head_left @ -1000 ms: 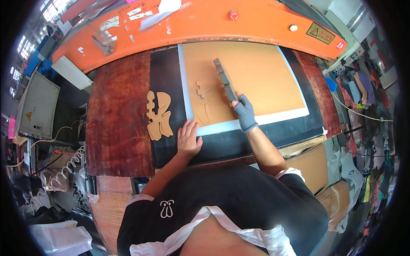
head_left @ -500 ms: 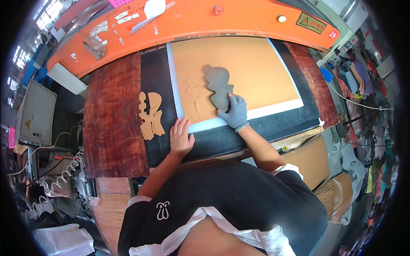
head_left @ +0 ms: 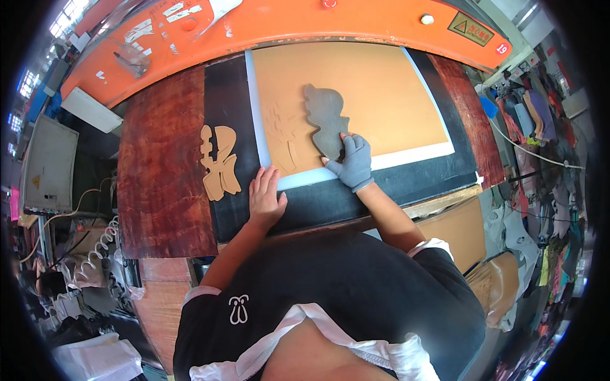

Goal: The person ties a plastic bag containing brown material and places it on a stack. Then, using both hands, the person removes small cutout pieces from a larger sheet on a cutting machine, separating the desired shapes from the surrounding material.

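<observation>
Fingers (head_left: 344, 135) of the grey-gloved right hand (head_left: 353, 165) are clamping, with the thumb opposite, on the lower right end of a contoured grey cutting die (head_left: 327, 120), while the bare left hand (head_left: 267, 200) is gripping nothing, its fingers lying slightly apart at the lower left corner of the white sheet (head_left: 413, 156). The die is sitting over the tan sheet (head_left: 387, 89), left of its middle and just right of some cut outlines (head_left: 281, 136); it's looking about flat, though whether it's touching all round, no one's telling from up here. Doing this bit well is probably about holding the die level, nestling it close to those outlines without overlapping them, and having the fingertips gripping its sides rather than sneaking under the edge. The left hand is best off steadying the sheet lightly. As for the tally: two hands are working, one die is being held, one tan sheet is lying on one visible white sheet, and one cluster of tan cut pieces (head_left: 219, 164) is resting off to the left, its pieces crowding too much for an honest count.
</observation>
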Demonstrator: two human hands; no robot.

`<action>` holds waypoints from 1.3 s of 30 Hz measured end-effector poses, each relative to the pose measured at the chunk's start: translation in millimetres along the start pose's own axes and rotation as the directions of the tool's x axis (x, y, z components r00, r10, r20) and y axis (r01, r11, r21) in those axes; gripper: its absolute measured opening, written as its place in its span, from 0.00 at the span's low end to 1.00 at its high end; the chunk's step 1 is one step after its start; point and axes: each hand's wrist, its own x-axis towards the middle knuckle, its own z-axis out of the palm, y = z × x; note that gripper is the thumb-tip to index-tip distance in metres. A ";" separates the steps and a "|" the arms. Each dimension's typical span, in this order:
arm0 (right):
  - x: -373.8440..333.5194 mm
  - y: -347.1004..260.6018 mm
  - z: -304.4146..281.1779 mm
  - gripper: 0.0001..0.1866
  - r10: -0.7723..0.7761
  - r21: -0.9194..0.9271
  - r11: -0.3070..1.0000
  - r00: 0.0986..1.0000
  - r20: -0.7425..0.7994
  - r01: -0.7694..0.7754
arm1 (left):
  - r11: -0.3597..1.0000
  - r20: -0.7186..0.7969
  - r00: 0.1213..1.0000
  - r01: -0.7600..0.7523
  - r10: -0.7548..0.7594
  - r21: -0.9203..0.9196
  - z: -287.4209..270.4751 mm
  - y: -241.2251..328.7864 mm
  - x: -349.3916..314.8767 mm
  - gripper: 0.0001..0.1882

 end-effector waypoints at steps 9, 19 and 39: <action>-71.5 10.0 -72.8 0.25 0.050 0.068 0.997 0.999 -0.022 -0.048 | 0.940 -0.023 0.981 -0.191 0.192 -0.283 -25.1 -4.6 -28.7 0.16; 10.3 51.9 -19.5 0.08 -0.032 -0.051 0.998 0.997 -0.073 0.028 | 0.987 -0.021 0.997 -0.078 0.076 -0.138 -13.5 -66.0 79.0 0.07; 348.9 345.4 -28.2 0.11 0.525 0.760 0.649 0.749 -0.404 -0.044 | 0.963 -0.254 0.964 -0.002 0.073 0.269 83.9 -156.3 354.2 0.10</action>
